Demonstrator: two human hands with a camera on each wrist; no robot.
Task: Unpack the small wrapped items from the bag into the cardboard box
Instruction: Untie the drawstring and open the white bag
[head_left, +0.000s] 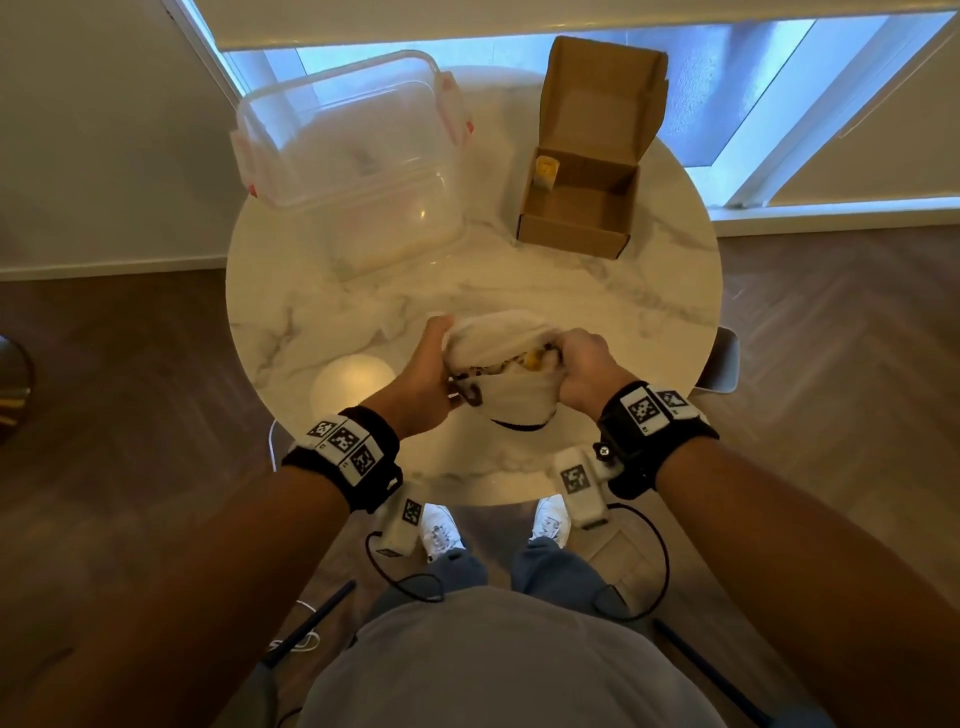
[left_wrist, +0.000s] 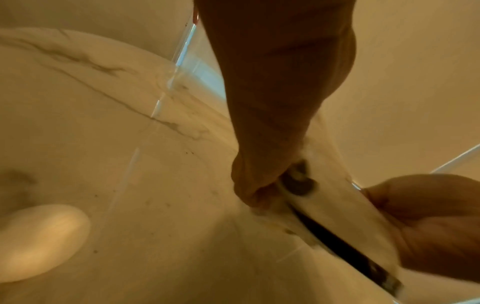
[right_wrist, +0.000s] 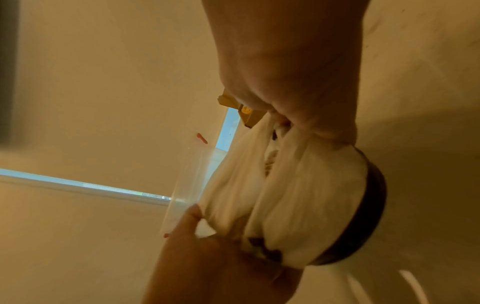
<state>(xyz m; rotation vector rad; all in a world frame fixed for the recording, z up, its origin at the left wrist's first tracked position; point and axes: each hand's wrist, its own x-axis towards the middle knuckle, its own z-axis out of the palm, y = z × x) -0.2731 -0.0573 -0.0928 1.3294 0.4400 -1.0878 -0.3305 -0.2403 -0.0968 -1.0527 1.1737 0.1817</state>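
Note:
A small white cloth bag (head_left: 506, 364) with a dark trim sits near the front of the round marble table (head_left: 363, 306). My left hand (head_left: 431, 364) grips its left rim and my right hand (head_left: 584, 364) grips its right rim, holding the mouth apart. Yellow wrapped items (head_left: 535, 358) show inside the opening. An open cardboard box (head_left: 576, 208) stands at the back right with one yellow wrapped item (head_left: 546, 171) against its left inner wall. In the right wrist view the white bag (right_wrist: 298, 195) stretches between both hands, and the cardboard box (right_wrist: 250, 118) peeks out behind my knuckles.
A clear plastic tub (head_left: 353, 156) with red latches stands at the back left of the table. A round lamp reflection (head_left: 353, 384) glows on the marble near my left wrist. A chair (head_left: 722, 364) sits at the table's right edge. My feet and cables are below.

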